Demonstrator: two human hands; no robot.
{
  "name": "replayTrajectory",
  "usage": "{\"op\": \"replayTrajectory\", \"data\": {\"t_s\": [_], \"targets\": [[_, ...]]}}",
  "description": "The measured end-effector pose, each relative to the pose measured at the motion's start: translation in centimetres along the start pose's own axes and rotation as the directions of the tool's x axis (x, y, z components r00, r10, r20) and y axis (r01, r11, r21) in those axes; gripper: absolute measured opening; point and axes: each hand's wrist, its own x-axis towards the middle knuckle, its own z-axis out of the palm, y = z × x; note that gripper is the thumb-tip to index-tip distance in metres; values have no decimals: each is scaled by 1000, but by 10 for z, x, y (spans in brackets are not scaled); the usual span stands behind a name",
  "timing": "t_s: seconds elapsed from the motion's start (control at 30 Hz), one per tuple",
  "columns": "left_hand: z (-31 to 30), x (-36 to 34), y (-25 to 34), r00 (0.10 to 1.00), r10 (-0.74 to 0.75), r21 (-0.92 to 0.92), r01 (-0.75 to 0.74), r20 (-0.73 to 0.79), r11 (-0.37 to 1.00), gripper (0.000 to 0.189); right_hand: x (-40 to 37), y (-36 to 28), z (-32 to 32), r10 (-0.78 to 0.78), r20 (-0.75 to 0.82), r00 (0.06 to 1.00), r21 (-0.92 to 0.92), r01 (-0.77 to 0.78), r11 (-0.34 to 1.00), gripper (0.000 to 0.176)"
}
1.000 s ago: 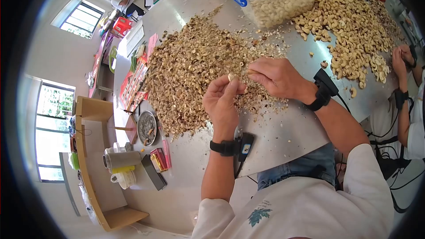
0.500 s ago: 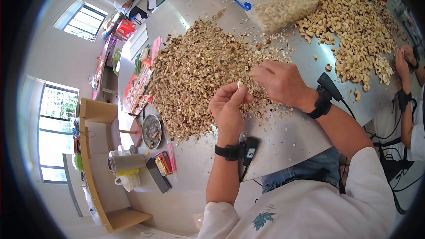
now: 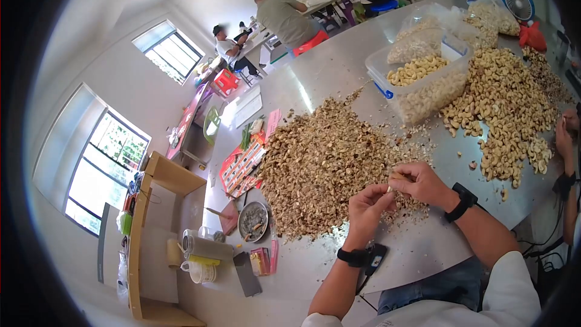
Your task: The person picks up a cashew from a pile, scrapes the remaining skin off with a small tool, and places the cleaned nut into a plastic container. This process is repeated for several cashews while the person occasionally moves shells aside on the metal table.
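Note:
My left hand (image 3: 369, 209) is closed in a pinch on a small pale cashew (image 3: 390, 189), mostly covered by the fingertips. Just beside it, fingers bent together, my right hand (image 3: 422, 183) meets the nut. Something thin and brownish shows at its fingertips, too small to name. Both hands hover over the near right edge of a wide heap of brown shell and skin fragments (image 3: 321, 163) on the metal table (image 3: 315, 272). To the right lies a pile of pale cashews (image 3: 499, 109). A clear plastic box (image 3: 417, 94) with cashews inside stands beyond the hands.
A metal dish (image 3: 253, 221), a grey cylinder (image 3: 209, 246), a white cup (image 3: 200, 271) and a dark box (image 3: 247, 274) stand at the left. Filled plastic bags (image 3: 484, 24) and a blue fan (image 3: 517, 1) are at the back. Another person's hand (image 3: 566, 133) works at far right.
My view has tilted up, showing more of the room and several people at the back. My right hand has come in against my left, where before they were slightly apart.

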Motion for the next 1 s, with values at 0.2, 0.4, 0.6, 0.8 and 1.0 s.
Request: {"op": "replayTrajectory", "data": {"t_s": [0.2,0.4,0.6,0.8,1.0], "targets": [[-5,1,-3,1000,1,-64,-2,-15,998,20,-3,-11,5,105,60,993,162,-113,980,14],[-6,4,-4,997,58,-156,-66,-52,986,24,-3,-7,-1,158,191,969,175,-192,966,15],[-10,4,-5,990,69,-150,-87,-120,985,22,-5,-7,9,172,190,967,140,-200,970,14],[-10,2,-3,995,30,-199,-49,-97,979,22,-4,-11,5,168,138,976,158,-190,969,18],[-10,2,-2,996,16,-258,-38,-86,965,21,-3,-19,5,203,59,977,99,-208,973,18]]}}
